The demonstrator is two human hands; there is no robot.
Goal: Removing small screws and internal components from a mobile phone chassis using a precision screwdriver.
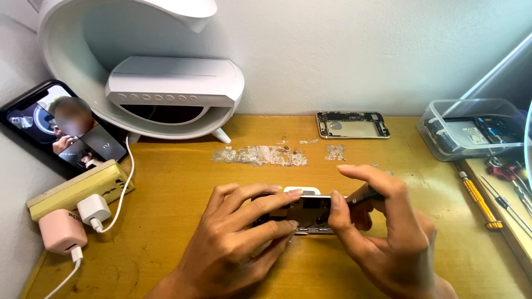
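My left hand (238,238) grips an opened phone body (310,213) at the middle of the wooden desk (172,188), fingers wrapped over its left end. My right hand (382,227) holds a thin dark tool (363,197) pinched between thumb and fingers, its tip down on the phone's right side. A small white piece (302,190) lies just behind the phone. Most of the phone's inside is hidden by my fingers.
A second bare phone frame (352,124) lies at the back by the wall. A clear plastic box with parts (471,130) and a yellow screwdriver (479,199) are at right. A white lamp-speaker (166,83), a leaning phone (61,124), a power strip (77,188) and chargers (64,230) are at left.
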